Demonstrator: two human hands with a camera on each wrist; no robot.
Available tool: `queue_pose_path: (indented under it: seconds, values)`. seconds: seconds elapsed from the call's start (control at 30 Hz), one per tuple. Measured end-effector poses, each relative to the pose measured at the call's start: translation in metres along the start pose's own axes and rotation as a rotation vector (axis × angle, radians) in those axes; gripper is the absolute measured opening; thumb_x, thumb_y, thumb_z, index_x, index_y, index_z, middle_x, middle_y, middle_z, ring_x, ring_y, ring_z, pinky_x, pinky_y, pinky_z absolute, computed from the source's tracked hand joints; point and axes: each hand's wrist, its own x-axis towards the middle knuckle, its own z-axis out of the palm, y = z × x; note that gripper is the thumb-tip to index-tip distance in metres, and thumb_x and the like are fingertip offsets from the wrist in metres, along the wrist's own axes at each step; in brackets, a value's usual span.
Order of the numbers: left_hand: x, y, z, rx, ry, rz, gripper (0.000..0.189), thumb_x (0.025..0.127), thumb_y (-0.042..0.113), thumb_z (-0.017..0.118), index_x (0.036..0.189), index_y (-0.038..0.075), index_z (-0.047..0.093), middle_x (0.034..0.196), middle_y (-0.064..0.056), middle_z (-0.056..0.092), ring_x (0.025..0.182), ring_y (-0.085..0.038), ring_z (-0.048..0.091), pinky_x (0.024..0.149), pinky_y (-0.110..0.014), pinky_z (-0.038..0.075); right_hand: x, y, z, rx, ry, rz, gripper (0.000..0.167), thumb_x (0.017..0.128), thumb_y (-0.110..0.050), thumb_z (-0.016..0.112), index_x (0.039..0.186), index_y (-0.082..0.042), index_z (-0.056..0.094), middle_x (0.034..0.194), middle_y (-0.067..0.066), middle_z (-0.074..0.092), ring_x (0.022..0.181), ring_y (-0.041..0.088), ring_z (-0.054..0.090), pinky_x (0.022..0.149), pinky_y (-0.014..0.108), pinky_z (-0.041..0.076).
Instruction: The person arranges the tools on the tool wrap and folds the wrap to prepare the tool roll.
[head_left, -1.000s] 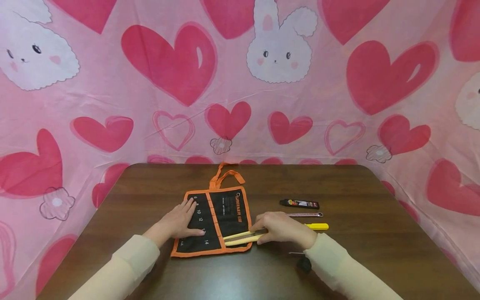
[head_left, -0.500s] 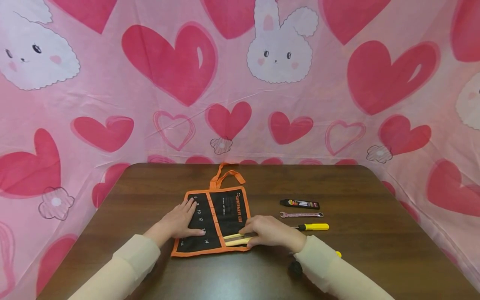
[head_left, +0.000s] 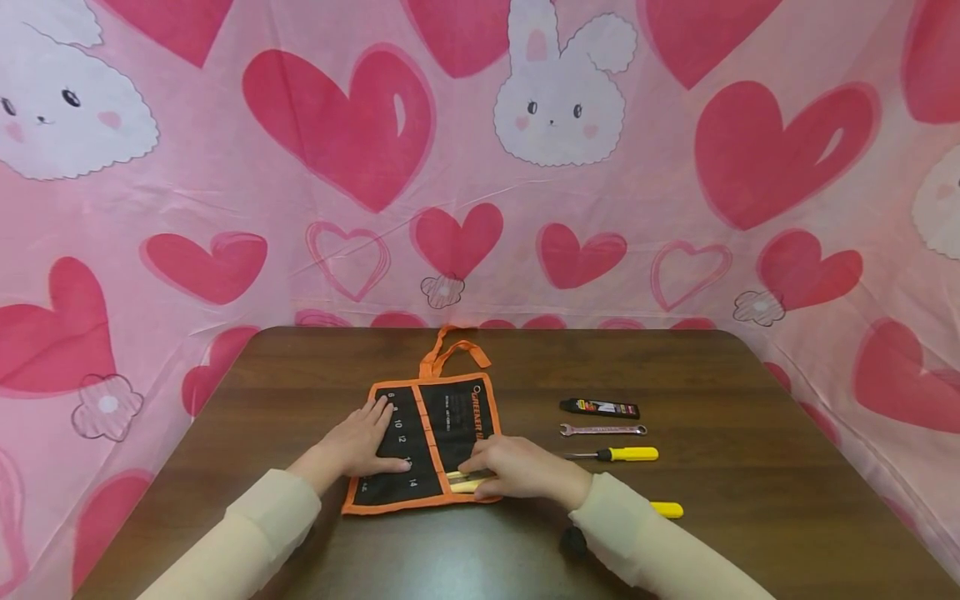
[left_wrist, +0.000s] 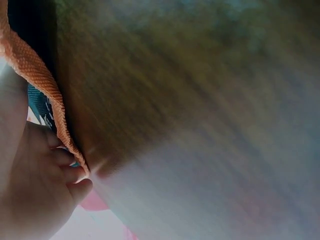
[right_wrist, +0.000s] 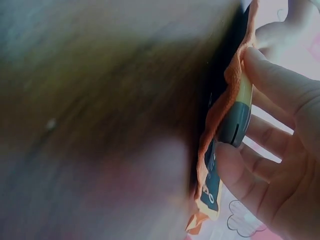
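Note:
A black tool pouch point(head_left: 457, 417) with orange trim lies open on the table, its left pocket panel printed with sizes. My left hand point(head_left: 360, 442) rests on that panel, fingers spread and thumb out to the right. My right hand point(head_left: 517, 468) pinches a yellow utility knife point(head_left: 463, 486) over the pouch's lower right part, with one end right at the pocket's orange edge. The right wrist view shows the knife's dark grey end point(right_wrist: 234, 124) between thumb and fingers, beside the orange border point(right_wrist: 216, 112). Most of the knife is hidden by the hand in the head view.
Right of the pouch lie a black labelled case point(head_left: 600, 407), a combination wrench point(head_left: 603, 430) and a yellow-handled screwdriver point(head_left: 632, 454). Another yellow handle point(head_left: 667, 510) and a black object point(head_left: 573, 542) show beside the right sleeve. An orange tie point(head_left: 457, 354) extends behind the pouch.
My right hand has moved left with the utility knife, deeper over the pouch, and its sleeve has uncovered the wrench and more of the screwdriver. The left hand has stayed in place.

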Motion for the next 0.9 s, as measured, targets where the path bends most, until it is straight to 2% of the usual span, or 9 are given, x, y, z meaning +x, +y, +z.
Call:
queue_pose_path:
  seconds: [0.27,0.37,0.47,0.6,0.7,0.9]
  values:
    - [0.001,0.001,0.0,0.011,-0.003,0.0,0.108,0.072,0.068,0.059,0.139,-0.009,0.027,0.145,-0.028,0.02,0.132,-0.042,0.019,0.104,-0.053,0.021,0.002,-0.002,0.002,0.005,0.011,-0.005,0.038,0.08,-0.032,0.072,0.114,-0.015,0.068,0.092,-0.009,0.06,0.077,0.001,0.05,0.066,0.015,0.043]
    - [0.001,0.001,-0.001,0.011,-0.008,-0.002,0.108,0.071,0.069,0.059,0.139,-0.009,0.027,0.145,-0.027,0.02,0.132,-0.042,0.019,0.104,-0.052,0.021,0.0,0.001,0.002,0.064,0.004,0.01,0.042,0.08,-0.031,0.072,0.117,-0.014,0.065,0.094,-0.009,0.06,0.077,0.003,0.05,0.066,0.016,0.043]
    - [0.002,0.001,-0.001,0.006,-0.014,-0.006,0.109,0.071,0.069,0.059,0.14,-0.008,0.027,0.146,-0.026,0.02,0.133,-0.042,0.019,0.104,-0.052,0.02,-0.005,0.005,0.001,0.134,-0.006,0.046,0.046,0.08,-0.03,0.073,0.121,-0.013,0.062,0.104,-0.006,0.06,0.086,0.006,0.052,0.074,0.02,0.045]
    - [0.001,0.001,-0.002,0.005,-0.018,-0.007,0.108,0.071,0.069,0.059,0.14,-0.009,0.027,0.146,-0.027,0.019,0.133,-0.042,0.019,0.104,-0.052,0.02,-0.012,0.011,0.0,0.194,-0.008,0.078,0.049,0.078,-0.028,0.074,0.122,-0.01,0.061,0.103,-0.004,0.058,0.086,0.009,0.052,0.074,0.021,0.044]
    - [0.0,0.002,-0.003,0.005,-0.017,-0.005,0.108,0.072,0.068,0.059,0.14,-0.009,0.027,0.145,-0.028,0.02,0.132,-0.042,0.019,0.104,-0.052,0.02,-0.015,0.014,0.0,0.202,-0.001,0.087,0.047,0.077,-0.026,0.075,0.119,-0.007,0.063,0.098,-0.004,0.057,0.078,0.008,0.049,0.068,0.018,0.042]
    - [-0.002,0.003,-0.002,-0.006,-0.015,-0.01,0.106,0.072,0.066,0.061,0.139,-0.009,0.027,0.145,-0.028,0.021,0.132,-0.043,0.018,0.104,-0.053,0.02,-0.016,0.013,0.001,0.216,0.003,0.109,0.033,0.079,-0.02,0.074,0.109,-0.009,0.068,0.094,-0.005,0.058,0.077,0.006,0.049,0.068,0.018,0.043]
